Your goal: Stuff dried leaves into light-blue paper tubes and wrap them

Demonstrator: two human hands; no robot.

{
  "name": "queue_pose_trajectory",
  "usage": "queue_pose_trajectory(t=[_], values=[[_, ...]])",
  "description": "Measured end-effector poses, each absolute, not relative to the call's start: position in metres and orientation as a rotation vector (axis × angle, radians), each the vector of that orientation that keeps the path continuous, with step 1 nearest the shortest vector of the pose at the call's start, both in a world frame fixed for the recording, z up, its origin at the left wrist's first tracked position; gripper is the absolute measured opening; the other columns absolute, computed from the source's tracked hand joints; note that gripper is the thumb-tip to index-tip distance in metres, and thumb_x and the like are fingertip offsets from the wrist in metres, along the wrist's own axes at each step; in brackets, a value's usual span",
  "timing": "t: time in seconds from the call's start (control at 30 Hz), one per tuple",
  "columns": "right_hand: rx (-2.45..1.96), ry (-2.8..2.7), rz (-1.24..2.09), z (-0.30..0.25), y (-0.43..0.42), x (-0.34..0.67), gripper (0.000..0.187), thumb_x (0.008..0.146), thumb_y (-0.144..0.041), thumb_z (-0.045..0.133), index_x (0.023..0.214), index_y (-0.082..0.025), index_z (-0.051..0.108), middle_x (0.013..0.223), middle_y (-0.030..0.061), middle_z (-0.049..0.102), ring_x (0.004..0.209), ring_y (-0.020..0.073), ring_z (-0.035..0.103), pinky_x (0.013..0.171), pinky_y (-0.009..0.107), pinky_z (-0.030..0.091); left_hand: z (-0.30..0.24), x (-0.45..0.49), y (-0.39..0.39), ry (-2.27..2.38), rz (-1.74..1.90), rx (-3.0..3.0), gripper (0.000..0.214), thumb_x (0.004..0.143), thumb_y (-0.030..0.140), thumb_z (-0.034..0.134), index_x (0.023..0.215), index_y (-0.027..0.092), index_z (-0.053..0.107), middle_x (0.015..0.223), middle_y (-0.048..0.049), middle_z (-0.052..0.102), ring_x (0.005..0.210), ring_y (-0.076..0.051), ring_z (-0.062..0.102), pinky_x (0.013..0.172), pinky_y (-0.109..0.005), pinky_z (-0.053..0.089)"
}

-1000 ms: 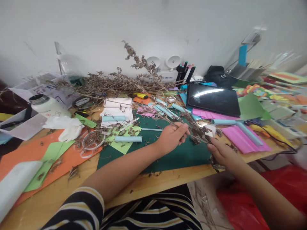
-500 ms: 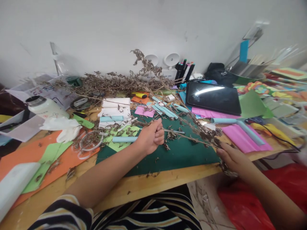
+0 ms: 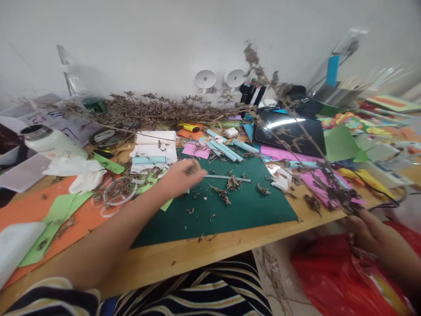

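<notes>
In my right hand [image 3: 370, 230], at the table's right front edge, is a dried plant branch [image 3: 305, 136]; my fingers are wrapped round its lower end. It slants up and leftward past the tablet, with shrivelled brown leaves along it. My left hand [image 3: 179, 177], blurred by motion, is closed over the left part of a dark green mat [image 3: 217, 219]. A brown patch of dried leaves [image 3: 191, 168] shows at its fingers. Loose leaf crumbs [image 3: 234, 182] and a thin grey-blue stick [image 3: 226, 177] lie on the mat. Under my left hand, light green paper [image 3: 167, 204] is partly covered.
Dried branches [image 3: 158, 109] are heaped along the wall. A tablet [image 3: 289, 134] and blue paper rolls [image 3: 225, 151] lie behind the mat. To the left are a white bottle [image 3: 54, 142] and a clear ring [image 3: 120, 202]. A red bag [image 3: 322, 267] hangs low at right.
My right hand has moved right and toward me with the branch, whose tip has swung right across the tablet. My left hand has shifted left, toward the light green paper.
</notes>
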State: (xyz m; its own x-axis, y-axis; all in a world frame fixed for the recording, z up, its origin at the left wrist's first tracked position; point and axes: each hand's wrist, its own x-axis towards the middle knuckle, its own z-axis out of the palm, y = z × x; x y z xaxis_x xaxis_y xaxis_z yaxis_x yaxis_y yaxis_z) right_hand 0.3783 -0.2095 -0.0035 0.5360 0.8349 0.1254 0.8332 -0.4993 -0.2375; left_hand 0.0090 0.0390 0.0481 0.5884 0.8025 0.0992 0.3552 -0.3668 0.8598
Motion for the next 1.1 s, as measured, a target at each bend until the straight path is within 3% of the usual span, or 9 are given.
queue_pose_trajectory(t=[0.1, 0.17, 0.27, 0.33, 0.47, 0.6, 0.73, 0.9, 1.1], values=[[-2.395, -1.406, 0.031, 0.004, -0.188, 0.358, 0.027, 0.070, -0.044, 0.031, 0.080, -0.023, 0.046, 0.059, 0.0049, 0.055, 0.057, 0.0242, 0.057, 0.054, 0.034, 0.045, 0.041, 0.040, 0.022, 0.872, 0.149, 2.539, 0.029, 0.067, 0.034, 0.053, 0.091, 0.019, 0.054, 0.088, -0.0051, 0.057, 0.074, -0.018, 0.055, 0.061, -0.026, 0.041], [-2.341, -1.446, 0.033, 0.010, -0.171, 0.343, 0.027, 0.071, -0.043, 0.029, 0.075, -0.022, 0.045, 0.057, 0.0051, 0.054, 0.054, 0.0236, 0.055, 0.052, 0.035, 0.043, 0.042, 0.054, 0.015, 0.833, -0.048, 2.645, 0.053, 0.064, 0.037, 0.056, 0.115, 0.023, 0.044, 0.115, -0.0101, 0.047, 0.081, -0.021, 0.056, 0.065, -0.028, 0.043], [-2.304, -1.486, 0.043, 0.018, -0.156, 0.324, 0.026, 0.074, -0.042, 0.029, 0.075, -0.021, 0.045, 0.063, 0.0071, 0.056, 0.060, 0.0230, 0.056, 0.055, 0.034, 0.044, 0.053, 0.057, 0.012, 0.799, -0.072, 2.588, 0.057, 0.063, 0.043, 0.057, 0.118, 0.029, 0.044, 0.133, -0.0105, 0.030, 0.086, -0.024, 0.057, 0.069, -0.030, 0.043], [-2.283, -1.509, 0.058, 0.022, -0.149, 0.314, 0.027, 0.076, -0.041, 0.029, 0.080, -0.021, 0.046, 0.068, 0.0081, 0.057, 0.066, 0.0229, 0.056, 0.059, 0.034, 0.044, 0.062, 0.051, 0.011, 0.765, 0.021, 2.506, 0.047, 0.064, 0.045, 0.057, 0.108, 0.027, 0.055, 0.127, -0.0103, 0.040, 0.089, -0.026, 0.056, 0.069, -0.029, 0.043], [-2.150, -1.547, 0.106, 0.023, -0.136, 0.292, 0.031, 0.080, -0.042, 0.028, 0.090, -0.021, 0.048, 0.073, 0.0067, 0.056, 0.071, 0.0221, 0.056, 0.062, 0.034, 0.044, 0.068, 0.046, 0.007, 0.458, 0.064, 2.257, 0.033, 0.069, 0.044, 0.054, 0.092, 0.022, 0.062, 0.092, -0.0074, 0.063, 0.077, -0.020, 0.059, 0.061, -0.023, 0.043], [-1.970, -1.539, 0.233, 0.020, -0.118, 0.268, 0.032, 0.082, -0.042, 0.029, 0.095, -0.021, 0.048, 0.069, 0.0031, 0.054, 0.066, 0.0181, 0.053, 0.059, 0.030, 0.044, 0.050, 0.060, 0.004, 0.436, 0.189, 1.793, 0.031, 0.074, 0.039, 0.048, 0.094, 0.017, 0.056, 0.084, -0.0048, 0.060, 0.052, -0.008, 0.055, 0.050, -0.019, 0.042], [-1.745, -1.479, 0.461, 0.017, -0.105, 0.240, 0.035, 0.082, -0.044, 0.032, 0.103, -0.020, 0.045, 0.064, 0.0001, 0.050, 0.058, 0.0140, 0.048, 0.056, 0.027, 0.042, 0.031, 0.076, 0.005, 0.574, 0.495, 1.458, 0.031, 0.072, 0.033, 0.053, 0.098, 0.016, 0.049, 0.079, -0.0024, 0.057, 0.055, -0.007, 0.053, 0.044, -0.014, 0.038], [-1.552, -1.388, 0.752, 0.023, -0.094, 0.205, 0.035, 0.083, -0.046, 0.029, 0.104, -0.022, 0.045, 0.057, -0.0035, 0.044, 0.045, 0.0098, 0.039, 0.041, 0.022, 0.035, 0.029, 0.079, 0.002, 0.549, 0.715, 1.231, 0.020, 0.069, 0.031, 0.056, 0.075, 0.014, 0.050, 0.066, 0.0016, 0.053, 0.057, -0.007, 0.051, 0.046, -0.015, 0.041], [-1.448, -1.337, 0.900, 0.021, -0.088, 0.204, 0.037, 0.081, -0.048, 0.035, 0.108, -0.025, 0.046, 0.084, 0.0032, 0.058, 0.073, 0.0150, 0.055, 0.064, 0.029, 0.047, 0.038, 0.070, 0.007, 0.577, 0.844, 1.211, 0.012, 0.071, 0.023, 0.055, 0.071, 0.013, 0.048, 0.062, 0.0024, 0.053, 0.052, -0.008, 0.054, 0.045, -0.017, 0.043]])
